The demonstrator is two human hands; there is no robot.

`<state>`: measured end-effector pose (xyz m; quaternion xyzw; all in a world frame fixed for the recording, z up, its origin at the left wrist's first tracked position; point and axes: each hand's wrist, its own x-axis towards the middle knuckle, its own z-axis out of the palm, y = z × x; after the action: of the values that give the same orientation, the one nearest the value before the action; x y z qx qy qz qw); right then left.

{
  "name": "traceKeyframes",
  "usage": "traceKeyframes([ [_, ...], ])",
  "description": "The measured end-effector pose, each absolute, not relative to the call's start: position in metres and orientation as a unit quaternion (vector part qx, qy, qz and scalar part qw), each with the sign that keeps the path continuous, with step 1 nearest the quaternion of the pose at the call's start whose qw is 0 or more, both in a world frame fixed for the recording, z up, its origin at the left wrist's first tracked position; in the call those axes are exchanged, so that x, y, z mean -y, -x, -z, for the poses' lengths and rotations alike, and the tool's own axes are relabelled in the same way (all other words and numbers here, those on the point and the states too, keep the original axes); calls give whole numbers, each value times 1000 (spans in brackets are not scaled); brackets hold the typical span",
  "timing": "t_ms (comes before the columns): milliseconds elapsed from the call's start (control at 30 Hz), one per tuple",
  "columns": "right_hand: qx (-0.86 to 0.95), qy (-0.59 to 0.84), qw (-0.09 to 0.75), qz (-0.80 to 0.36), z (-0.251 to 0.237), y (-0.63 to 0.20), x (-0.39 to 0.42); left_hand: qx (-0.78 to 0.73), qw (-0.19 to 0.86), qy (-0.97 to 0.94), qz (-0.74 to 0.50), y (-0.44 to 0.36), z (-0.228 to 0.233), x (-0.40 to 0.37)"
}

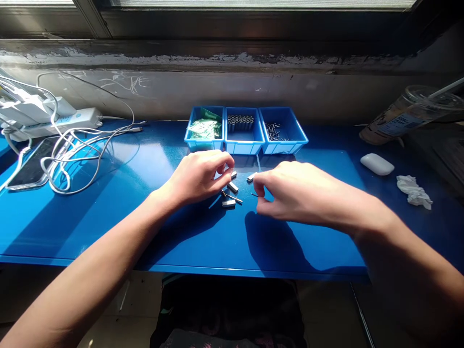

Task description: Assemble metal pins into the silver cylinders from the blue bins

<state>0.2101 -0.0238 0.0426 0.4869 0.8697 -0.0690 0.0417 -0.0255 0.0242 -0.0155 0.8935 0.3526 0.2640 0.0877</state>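
Several small metal sleeves (232,187) lie loose mid-worktop, well short of the three blue bins (246,140) at the back edge. Our left hand (197,176) curls over one, our right hand (290,191) pinches what's probably a thin pin (254,195). Plenty left unassembled.

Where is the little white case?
The white case lies on the blue table, far right, between the plastic cup and the crumpled tissue.
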Motion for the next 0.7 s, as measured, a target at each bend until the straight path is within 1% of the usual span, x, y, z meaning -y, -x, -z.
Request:
traceKeyframes([
  [133, -863, -469, -91, 164, -58, -225, 10, -341, 88, -893, -279, 26, 17, -25],
  [200, -838, -482, -162, 199, -60, -231, 3, -334, 88, -896, -279, 26, 18, -25],
  [267, -799, -497, -250, 226, -56, -236, -5, -325, 84, -900, -279, 26, 18, -24],
  [367, -745, -475, -385, 267, -46, -243, -16, -316, 81, -903, -281, 26, 17, -23],
  [433, -719, -472, -424, 284, -38, -247, -21, -315, 80, -903, -282, 26, 17, -23],
  [533, -695, -497, -434, 285, -28, -254, -26, -316, 77, -902, -283, 27, 16, -24],
  [700, -661, -478, -490, 307, -21, -265, -33, -322, 82, -901, -281, 27, 16, -25],
])
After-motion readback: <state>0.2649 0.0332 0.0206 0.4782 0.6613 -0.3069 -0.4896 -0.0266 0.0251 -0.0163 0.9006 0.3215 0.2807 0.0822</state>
